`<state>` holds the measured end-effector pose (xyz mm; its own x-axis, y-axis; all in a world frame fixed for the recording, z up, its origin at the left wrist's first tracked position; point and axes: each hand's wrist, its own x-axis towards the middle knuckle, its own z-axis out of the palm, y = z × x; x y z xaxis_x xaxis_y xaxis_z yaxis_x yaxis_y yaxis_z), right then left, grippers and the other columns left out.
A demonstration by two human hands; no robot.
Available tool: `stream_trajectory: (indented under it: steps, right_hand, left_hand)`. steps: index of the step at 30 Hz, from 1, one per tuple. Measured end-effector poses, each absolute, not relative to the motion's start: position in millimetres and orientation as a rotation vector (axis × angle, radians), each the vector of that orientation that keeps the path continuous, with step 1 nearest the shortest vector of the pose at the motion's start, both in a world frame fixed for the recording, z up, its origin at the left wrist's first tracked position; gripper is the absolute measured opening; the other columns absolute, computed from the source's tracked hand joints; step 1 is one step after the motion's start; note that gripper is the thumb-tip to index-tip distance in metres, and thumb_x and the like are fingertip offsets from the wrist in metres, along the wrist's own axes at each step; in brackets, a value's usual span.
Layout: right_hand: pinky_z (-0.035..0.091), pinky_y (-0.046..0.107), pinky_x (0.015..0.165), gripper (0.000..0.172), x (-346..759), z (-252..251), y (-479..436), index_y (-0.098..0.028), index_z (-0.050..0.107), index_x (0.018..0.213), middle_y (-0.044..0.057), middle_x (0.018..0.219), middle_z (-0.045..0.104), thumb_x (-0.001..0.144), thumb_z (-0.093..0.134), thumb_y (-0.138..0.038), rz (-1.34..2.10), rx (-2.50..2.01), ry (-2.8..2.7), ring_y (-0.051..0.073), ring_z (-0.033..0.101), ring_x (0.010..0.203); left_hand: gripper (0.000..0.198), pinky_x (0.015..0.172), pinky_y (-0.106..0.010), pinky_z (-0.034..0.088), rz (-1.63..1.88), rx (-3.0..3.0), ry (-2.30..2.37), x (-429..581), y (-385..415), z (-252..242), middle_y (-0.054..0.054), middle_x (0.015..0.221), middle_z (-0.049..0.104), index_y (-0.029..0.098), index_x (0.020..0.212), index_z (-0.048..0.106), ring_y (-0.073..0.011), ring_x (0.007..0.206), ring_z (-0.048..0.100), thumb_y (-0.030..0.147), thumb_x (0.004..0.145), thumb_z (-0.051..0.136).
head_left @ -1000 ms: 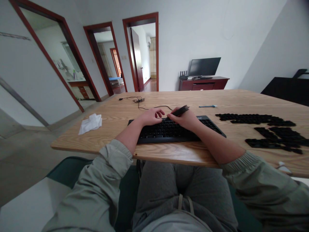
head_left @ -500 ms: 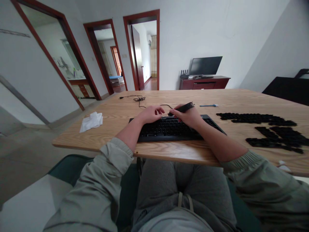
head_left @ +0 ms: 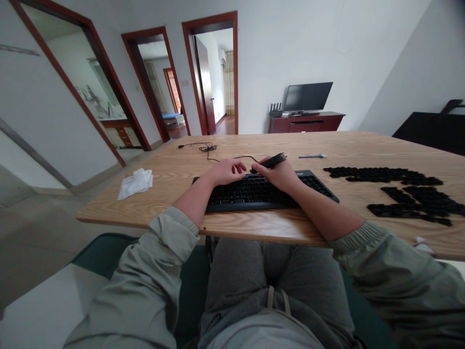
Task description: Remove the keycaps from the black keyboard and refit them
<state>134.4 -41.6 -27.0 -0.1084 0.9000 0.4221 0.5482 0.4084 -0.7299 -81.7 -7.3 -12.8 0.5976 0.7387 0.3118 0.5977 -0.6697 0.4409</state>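
If any, keyboard (head_left: 236,196) lettering too small.

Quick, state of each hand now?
Left hand: curled on the keyboard; grip cannot be told.
Right hand: closed on a dark tool.

Black keyboard (head_left: 261,191) lies flat — slim dark tool (head_left: 271,161) tilted above it.

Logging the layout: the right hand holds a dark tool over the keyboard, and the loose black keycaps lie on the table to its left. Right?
Not quite: the head view shows the loose black keycaps on the table to the right of the keyboard. The right hand does hold the dark tool over it.
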Motion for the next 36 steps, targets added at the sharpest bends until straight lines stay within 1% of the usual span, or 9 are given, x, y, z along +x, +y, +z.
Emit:
stream_trajectory:
  steps: [3,6,10,15,19,22,25,29,36]
  right_hand:
    - [0.04,0.025,0.048,0.043,135,-26,-41,-0.015,0.072,0.082,0.006,0.067,0.069,0.081,0.064,-0.057,0.517,-1.299,-1.759,0.013,0.054,0.049]
    - [0.04,0.026,0.049,0.048,134,-24,-39,-0.013,0.072,0.077,0.008,0.067,0.07,0.082,0.061,-0.059,0.509,-1.328,-1.731,0.013,0.054,0.05]
    - [0.039,0.025,0.051,0.05,131,-22,-36,-0.013,0.07,0.072,0.007,0.065,0.068,0.083,0.058,-0.06,0.473,-1.282,-1.746,0.014,0.055,0.055]
    - [0.041,0.026,0.057,0.047,131,-23,-34,-0.015,0.068,0.073,0.007,0.07,0.069,0.086,0.054,-0.058,0.464,-1.245,-1.806,0.015,0.056,0.06]
    - [0.043,0.028,0.062,0.04,132,-23,-39,-0.016,0.065,0.07,0.006,0.069,0.067,0.086,0.057,-0.052,0.463,-1.205,-1.853,0.016,0.056,0.064]
    - [0.044,0.029,0.063,0.031,131,-20,-45,-0.017,0.064,0.073,0.005,0.07,0.066,0.082,0.062,-0.047,0.441,-1.198,-1.852,0.017,0.056,0.066]
    - [0.044,0.028,0.059,0.027,133,-18,-47,-0.018,0.065,0.083,0.003,0.07,0.065,0.08,0.065,-0.044,0.493,-1.251,-1.833,0.015,0.055,0.061]
    - [0.039,0.025,0.049,0.027,142,-16,-46,-0.02,0.065,0.091,0.0,0.067,0.062,0.081,0.066,-0.045,0.588,-1.281,-1.923,0.012,0.05,0.05]
    - [0.041,0.025,0.046,0.029,148,-9,-48,-0.02,0.067,0.093,0.002,0.079,0.066,0.081,0.067,-0.046,0.58,-1.2,-2.053,0.011,0.052,0.052]
  left_hand:
    - [0.023,0.065,-0.025,0.046,0.659,2.533,1.08,-82,-6,-13,-0.004,0.085,0.071,0.015,0.096,0.071,-0.0132,0.071,0.059,0.031,0.081,0.066]
    - [0.017,0.068,-0.026,0.046,0.642,2.565,1.095,-82,-6,-11,-0.003,0.082,0.07,0.017,0.092,0.073,-0.0135,0.072,0.059,0.027,0.081,0.065]
    - [0.018,0.071,-0.026,0.046,0.628,2.629,1.082,-82,-5,-10,-0.004,0.088,0.069,0.018,0.094,0.076,-0.0139,0.075,0.059,0.027,0.083,0.065]
    - [0.02,0.078,-0.027,0.048,0.627,2.642,1.02,-82,-4,-12,-0.006,0.101,0.066,0.019,0.097,0.077,-0.0141,0.081,0.06,0.029,0.085,0.064]
    - [0.018,0.085,-0.028,0.048,0.604,2.673,0.975,-80,-4,-14,-0.006,0.102,0.064,0.019,0.094,0.077,-0.0146,0.088,0.061,0.027,0.086,0.063]
    - [0.016,0.087,-0.028,0.048,0.574,2.716,0.942,-79,-5,-15,-0.005,0.101,0.064,0.019,0.091,0.076,-0.0146,0.089,0.06,0.023,0.086,0.061]
    - [0.015,0.087,-0.028,0.047,0.571,2.743,0.93,-79,-5,-15,-0.004,0.1,0.064,0.02,0.088,0.076,-0.0147,0.089,0.06,0.022,0.086,0.061]
    - [0.014,0.087,-0.028,0.047,0.585,2.757,0.917,-79,-6,-15,-0.004,0.1,0.064,0.02,0.088,0.076,-0.015,0.09,0.061,0.022,0.085,0.063]
    - [0.01,0.085,-0.028,0.046,0.571,2.78,0.942,-76,-12,-12,-0.003,0.098,0.064,0.019,0.084,0.071,-0.0155,0.09,0.06,0.024,0.084,0.063]
